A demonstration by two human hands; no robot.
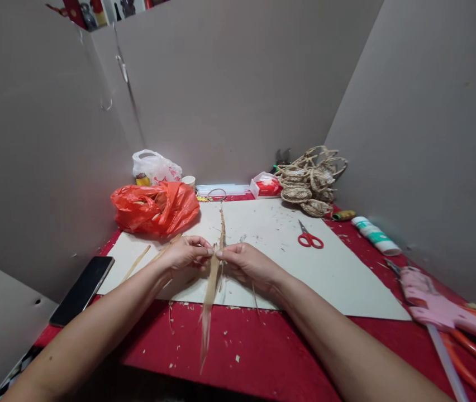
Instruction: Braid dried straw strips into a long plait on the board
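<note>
Over the front of the white board, my left hand [187,252] and my right hand [251,263] meet, thumbs and fingertips pinched together. Between them is a flat tan dried-leaf strip [210,290], its thin frayed end hanging past the table's front part. A narrow plaited strand [222,223] runs away from my fingertips toward a thin ring [217,194] at the back of the board. Thin loose fibres dangle below my right hand. Beside my left forearm lies another dried strip [136,262]. My fingers cover the exact spot where strip and strand join.
Around the white board [347,279] are an orange plastic bag [158,209], a phone [82,290], a heap of woven straw pieces [311,181] and a tissue box [265,186]. Red-handled scissors [310,240] lie on it. A pink glue gun [434,304] rests at right; walls enclose the table.
</note>
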